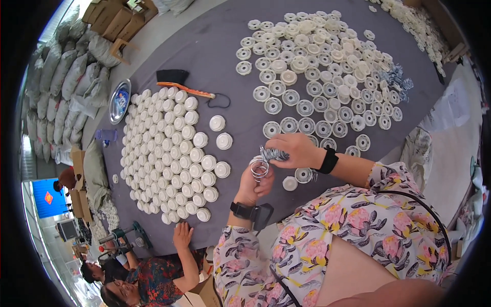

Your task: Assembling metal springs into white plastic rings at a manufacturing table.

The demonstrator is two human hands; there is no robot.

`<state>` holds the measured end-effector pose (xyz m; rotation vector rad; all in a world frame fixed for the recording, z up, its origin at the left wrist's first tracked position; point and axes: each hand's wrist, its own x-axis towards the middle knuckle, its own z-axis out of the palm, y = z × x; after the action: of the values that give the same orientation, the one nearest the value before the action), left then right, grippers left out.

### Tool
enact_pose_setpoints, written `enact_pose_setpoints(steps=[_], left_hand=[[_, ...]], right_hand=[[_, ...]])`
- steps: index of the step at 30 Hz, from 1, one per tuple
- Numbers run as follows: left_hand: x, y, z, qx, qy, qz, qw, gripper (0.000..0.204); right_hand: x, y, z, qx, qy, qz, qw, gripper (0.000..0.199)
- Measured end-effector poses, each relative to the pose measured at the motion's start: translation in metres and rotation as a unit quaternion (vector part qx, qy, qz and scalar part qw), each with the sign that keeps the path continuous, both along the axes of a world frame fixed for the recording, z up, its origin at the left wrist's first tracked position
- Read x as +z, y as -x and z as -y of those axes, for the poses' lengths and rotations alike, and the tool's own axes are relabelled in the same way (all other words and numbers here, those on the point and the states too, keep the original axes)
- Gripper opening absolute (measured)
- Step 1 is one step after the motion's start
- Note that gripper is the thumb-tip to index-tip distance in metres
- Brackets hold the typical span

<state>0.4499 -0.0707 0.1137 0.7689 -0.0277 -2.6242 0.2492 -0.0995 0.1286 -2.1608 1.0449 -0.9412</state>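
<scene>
My left hand (252, 185) is closed, with a shiny metal coil spring (260, 170) standing at its fingertips. Right beside it, my right hand (299, 149) grips a bundle of similar coil springs (276, 154). Both hands meet above the grey tabletop, and whether the left one also holds a white part underneath is hidden. Under and near my right forearm lie round, open-centred translucent discs, one of them a ribbed disc (304, 175) beside a small white disc (290, 183). To the left stand many white domed caps (176, 153) in close rows; a few sit apart, such as a single cap (224, 141).
A heap of discs (312, 51) covers the far table, with a pile of springs (396, 82) at its right. A black brush with an orange handle (186, 89) lies behind the caps. A metal plate (120, 101) is farther left. Another person's hand (182, 236) rests on the near-left table edge.
</scene>
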Motion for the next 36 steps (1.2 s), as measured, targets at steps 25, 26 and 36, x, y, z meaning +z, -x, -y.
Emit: enact_pose_setpoints(steps=[25,26,36], left_hand=[[-0.083,0.059,0.078,-0.036,0.421,0.479,0.77,0.033],[-0.104,0.052,0.101,-0.055,0.505,0.536,0.675,0.036],[-0.129,0.09,0.231,-0.07,0.592,0.686,0.418,0.048]], right_hand=[[-0.048,0.083,-0.024,-0.212,-0.234,-0.007,0.949,0.042],[-0.05,0.084,-0.03,-0.211,-0.234,-0.003,0.949,0.042],[-0.048,0.141,-0.07,-0.314,-0.316,0.041,0.894,0.042]])
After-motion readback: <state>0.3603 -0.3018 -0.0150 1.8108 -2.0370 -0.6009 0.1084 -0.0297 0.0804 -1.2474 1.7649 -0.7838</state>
